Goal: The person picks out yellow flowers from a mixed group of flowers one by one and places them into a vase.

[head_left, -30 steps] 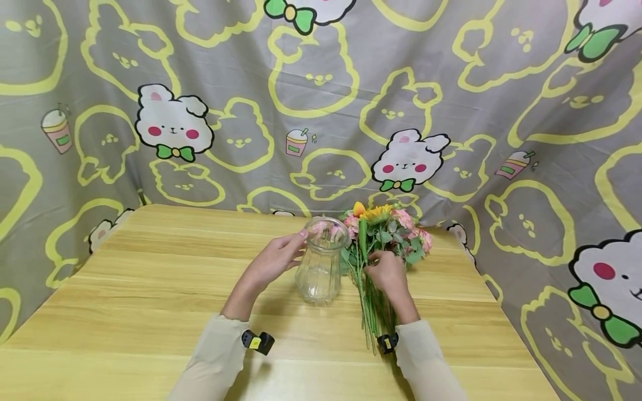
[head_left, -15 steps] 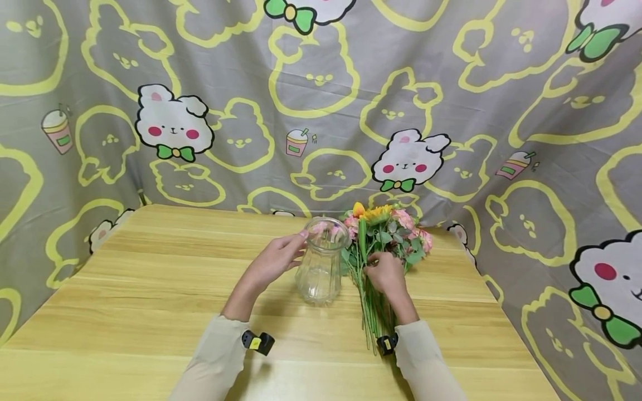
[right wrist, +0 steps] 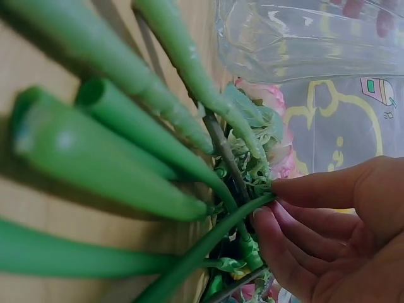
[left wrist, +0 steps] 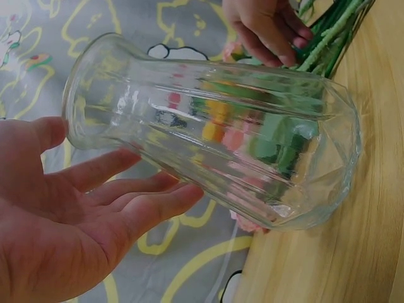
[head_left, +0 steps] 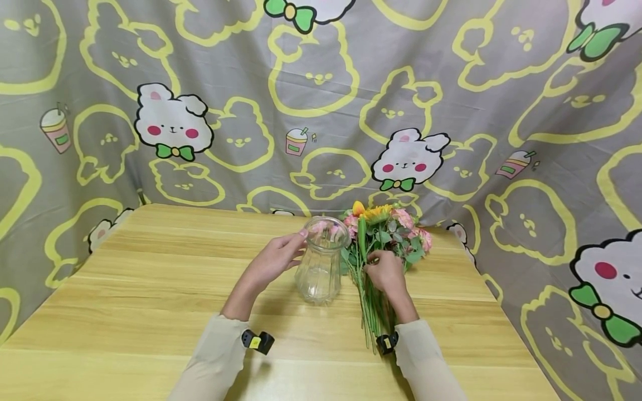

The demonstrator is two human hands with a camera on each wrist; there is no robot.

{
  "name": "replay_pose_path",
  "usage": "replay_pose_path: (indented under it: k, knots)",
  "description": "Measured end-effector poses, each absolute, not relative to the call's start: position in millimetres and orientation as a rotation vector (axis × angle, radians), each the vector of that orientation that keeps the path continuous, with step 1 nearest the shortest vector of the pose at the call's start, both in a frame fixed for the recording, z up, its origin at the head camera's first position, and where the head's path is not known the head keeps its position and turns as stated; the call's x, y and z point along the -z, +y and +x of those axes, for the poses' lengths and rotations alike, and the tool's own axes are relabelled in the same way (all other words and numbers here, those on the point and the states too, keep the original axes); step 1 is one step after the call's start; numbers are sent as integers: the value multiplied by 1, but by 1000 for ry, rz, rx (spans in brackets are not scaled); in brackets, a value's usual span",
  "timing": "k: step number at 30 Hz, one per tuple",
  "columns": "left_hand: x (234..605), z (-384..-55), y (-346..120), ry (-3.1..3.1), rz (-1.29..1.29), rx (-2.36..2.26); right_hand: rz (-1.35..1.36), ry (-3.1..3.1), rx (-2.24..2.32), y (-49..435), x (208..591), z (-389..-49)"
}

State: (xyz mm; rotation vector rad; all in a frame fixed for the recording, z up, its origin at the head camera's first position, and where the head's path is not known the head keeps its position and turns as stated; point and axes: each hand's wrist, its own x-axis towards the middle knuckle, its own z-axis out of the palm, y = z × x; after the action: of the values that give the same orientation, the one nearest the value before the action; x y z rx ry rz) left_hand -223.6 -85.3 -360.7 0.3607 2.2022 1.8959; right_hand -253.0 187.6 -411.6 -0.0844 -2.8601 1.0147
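Note:
A clear, ribbed glass vase (head_left: 319, 278) stands upright on the wooden table. My left hand (head_left: 276, 259) is at its left side, thumb at the rim and the other fingers loosely extended along the neck and body, as the left wrist view shows. Right of the vase lies a bunch of flowers (head_left: 406, 219) with pink blooms, a sunflower and an orange bud, their heads away from me. My right hand (head_left: 388, 273) is over the bunch. In the right wrist view, its thumb and fingertips pinch a thin green flower stem (right wrist: 233, 218).
Long green stems (head_left: 372, 312) reach toward the front of the wooden table (head_left: 175, 267). A grey curtain (head_left: 321, 139) with yellow outlines and white bunnies hangs along the back and both sides of the table. Each wrist wears a small black camera (head_left: 258, 341).

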Motion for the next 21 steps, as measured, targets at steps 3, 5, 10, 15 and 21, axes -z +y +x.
replay_pose_path:
  k: [3,5,10,15,21]
  knots:
    - [361,-224,-85,2203,360,-1896,-85,-2859,-1019,188,410,-253]
    - [361,-224,-85,2202,361,-1897,-82,-2861,-1010,188,409,-253]
    - [362,-224,-86,2193,362,-1901,-76,-2866,-988,187,406,-253]
    - [362,-224,-86,2187,370,-1902,-72,-2860,-998,186,403,-251]
    - [362,-225,-86,2200,363,-1899,-62,-2871,-986,185,401,-251]
